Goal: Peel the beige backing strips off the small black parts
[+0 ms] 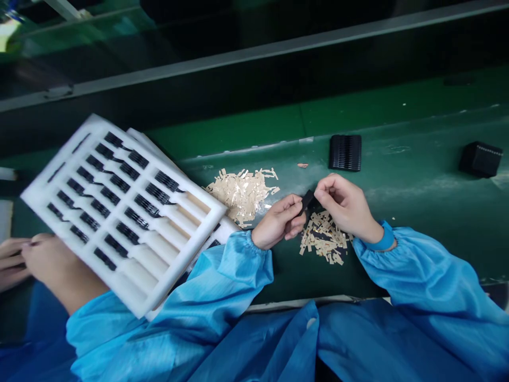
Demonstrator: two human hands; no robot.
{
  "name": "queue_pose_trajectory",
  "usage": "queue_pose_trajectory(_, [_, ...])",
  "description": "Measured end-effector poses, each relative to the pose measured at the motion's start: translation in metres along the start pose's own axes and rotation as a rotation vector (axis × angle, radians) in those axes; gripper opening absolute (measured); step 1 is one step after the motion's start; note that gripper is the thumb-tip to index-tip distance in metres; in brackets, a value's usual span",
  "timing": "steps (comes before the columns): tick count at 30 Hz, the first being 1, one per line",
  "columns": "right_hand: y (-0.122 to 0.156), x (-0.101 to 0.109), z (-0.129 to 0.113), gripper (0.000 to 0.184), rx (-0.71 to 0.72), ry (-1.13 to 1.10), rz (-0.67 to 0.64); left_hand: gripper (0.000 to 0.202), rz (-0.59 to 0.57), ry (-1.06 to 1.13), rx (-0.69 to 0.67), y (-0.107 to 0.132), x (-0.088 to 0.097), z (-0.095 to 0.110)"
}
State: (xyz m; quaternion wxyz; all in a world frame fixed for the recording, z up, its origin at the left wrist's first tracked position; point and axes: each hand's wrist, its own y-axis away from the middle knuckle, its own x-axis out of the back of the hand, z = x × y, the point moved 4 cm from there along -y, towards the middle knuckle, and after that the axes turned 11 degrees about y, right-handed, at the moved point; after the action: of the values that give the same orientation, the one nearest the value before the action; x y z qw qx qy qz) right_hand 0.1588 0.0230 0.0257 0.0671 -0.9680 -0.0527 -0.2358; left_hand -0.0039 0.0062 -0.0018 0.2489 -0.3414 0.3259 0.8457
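Blue sleeves [417, 278] — black plastic part [306, 200] held between left hand [279, 222] and right hand [345, 206]

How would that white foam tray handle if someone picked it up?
The white foam tray is probably light for its size, since a hand seems to support it from one edge. Its thick walls suggest it is fairly stiff, though the foam looks soft. The narrow bars between its slots might flex or tear if gripped hard.

Two white foam trays [35, 196], two beige strip piles [242, 193], three black blocks [345, 152]. Four hands [278, 222], two a co-worker's.
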Motion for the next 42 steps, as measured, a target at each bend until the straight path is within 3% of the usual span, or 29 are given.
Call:
queue_pose_trajectory(13, [-0.003, -0.004, 0.003, 0.023, -0.091, -0.091, -0.083, 0.027, -0.024, -0.004, 0.006, 0.001, 0.001, -0.001])
queue_pose_trajectory(19, [-0.005, 0.003, 0.006, 0.024, -0.196, -0.163, 0.030, 0.028, -0.037, 0.024, -0.015, 0.001, 0.001, 0.000])
queue_pose_trajectory(24, [0.002, -0.011, -0.001, 0.025, -0.159, -0.298, -0.217, 0.031, -0.089, 0.011, -0.015, 0.002, 0.000, 0.000])
queue_pose_trajectory(30, [0.014, -0.026, 0.009, 0.026, -0.287, -0.636, -0.303, 0.030, -0.171, -0.039, -0.005, 0.004, 0.002, -0.003])
queue_pose_trajectory(37, [0.004, -0.011, 0.002, 0.035, -0.272, -0.394, -0.164, 0.033, -0.101, -0.076, -0.055, 0.001, 0.001, -0.002])
queue_pose_trajectory(40, [0.001, -0.004, -0.004, 0.030, -0.283, -0.250, -0.245, 0.036, -0.050, -0.168, -0.081, 0.000, -0.001, 0.000])
queue_pose_trajectory(42, [0.000, 0.001, -0.002, 0.028, -0.326, -0.218, -0.295, 0.040, 0.044, -0.232, -0.160, -0.001, 0.002, 0.003])
